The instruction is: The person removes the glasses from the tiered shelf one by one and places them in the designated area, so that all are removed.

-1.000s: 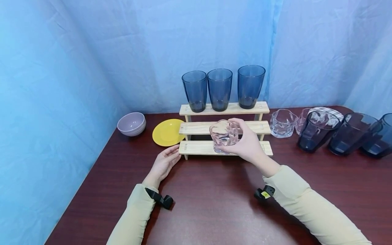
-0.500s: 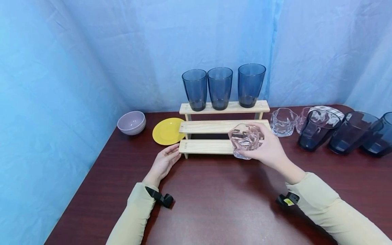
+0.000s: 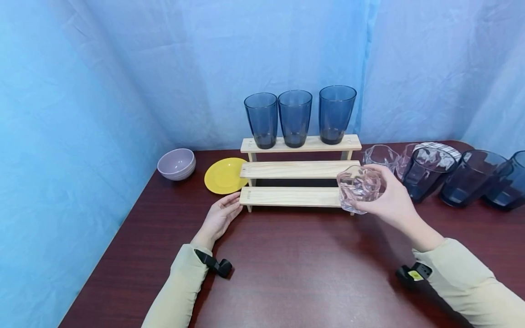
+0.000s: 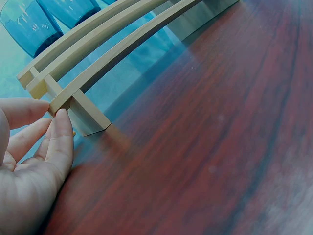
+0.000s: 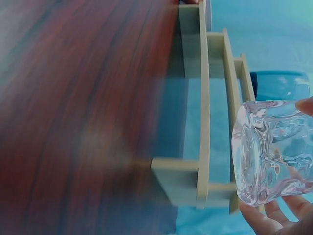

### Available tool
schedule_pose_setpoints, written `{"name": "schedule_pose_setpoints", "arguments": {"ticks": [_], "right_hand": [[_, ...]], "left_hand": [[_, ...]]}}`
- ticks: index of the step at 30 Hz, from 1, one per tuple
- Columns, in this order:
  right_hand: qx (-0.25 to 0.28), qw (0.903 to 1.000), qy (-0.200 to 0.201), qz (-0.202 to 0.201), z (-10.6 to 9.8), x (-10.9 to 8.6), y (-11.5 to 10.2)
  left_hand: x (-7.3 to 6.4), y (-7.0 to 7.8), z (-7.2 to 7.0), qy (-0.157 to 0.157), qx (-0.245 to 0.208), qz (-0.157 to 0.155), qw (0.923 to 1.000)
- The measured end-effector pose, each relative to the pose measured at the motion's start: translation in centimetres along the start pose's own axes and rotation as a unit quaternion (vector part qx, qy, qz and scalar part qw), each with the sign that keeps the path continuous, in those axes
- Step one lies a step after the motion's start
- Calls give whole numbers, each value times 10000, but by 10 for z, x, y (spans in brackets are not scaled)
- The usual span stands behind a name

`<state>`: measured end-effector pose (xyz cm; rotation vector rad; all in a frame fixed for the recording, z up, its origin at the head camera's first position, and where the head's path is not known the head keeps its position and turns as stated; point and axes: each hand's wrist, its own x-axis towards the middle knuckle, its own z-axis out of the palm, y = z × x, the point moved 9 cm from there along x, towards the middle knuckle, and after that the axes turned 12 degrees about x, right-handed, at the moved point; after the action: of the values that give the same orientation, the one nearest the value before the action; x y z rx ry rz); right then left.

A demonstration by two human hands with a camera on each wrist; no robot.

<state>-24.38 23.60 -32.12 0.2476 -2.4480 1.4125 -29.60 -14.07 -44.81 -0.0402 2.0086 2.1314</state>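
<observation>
A small clear glass [image 3: 358, 189] with a pinkish tint and wavy walls is gripped between thumb and fingers of my right hand [image 3: 391, 198]. It is held in front of the right end of a three-step wooden rack [image 3: 287, 197]. In the right wrist view the glass [image 5: 274, 152] lies sideways across the picture, its thick base clear of the rack's boards. My left hand [image 3: 219, 217] pinches the front left corner of the lowest step; the left wrist view has the thumb and a fingertip [image 4: 61, 120] on that board end. Three blue tumblers [image 3: 294, 119] stand on the top step.
Left of the rack are a yellow plate [image 3: 224, 176] and a lilac bowl [image 3: 176, 165]. To the right stand another clear glass [image 3: 381, 157], several dark blue tumblers [image 3: 471, 180] and a checked white item [image 3: 440, 148]. Blue curtains hang behind the dark red table [image 3: 287, 264].
My right hand has carried the clear glass from in front of the rack's middle to its right end. The left hand has stayed at the rack's corner.
</observation>
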Motion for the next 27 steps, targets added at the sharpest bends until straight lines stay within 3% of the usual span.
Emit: {"name": "schedule_pose_setpoints", "arguments": {"ticks": [12, 27], "right_hand": [[-319, 9990, 216, 236, -32, -4, 28], [-323, 9968, 178, 714, -45, -3, 48]], "left_hand": [[0, -2, 0, 47, 47, -46, 10000], [0, 0, 1, 15, -41, -22, 10000]]}}
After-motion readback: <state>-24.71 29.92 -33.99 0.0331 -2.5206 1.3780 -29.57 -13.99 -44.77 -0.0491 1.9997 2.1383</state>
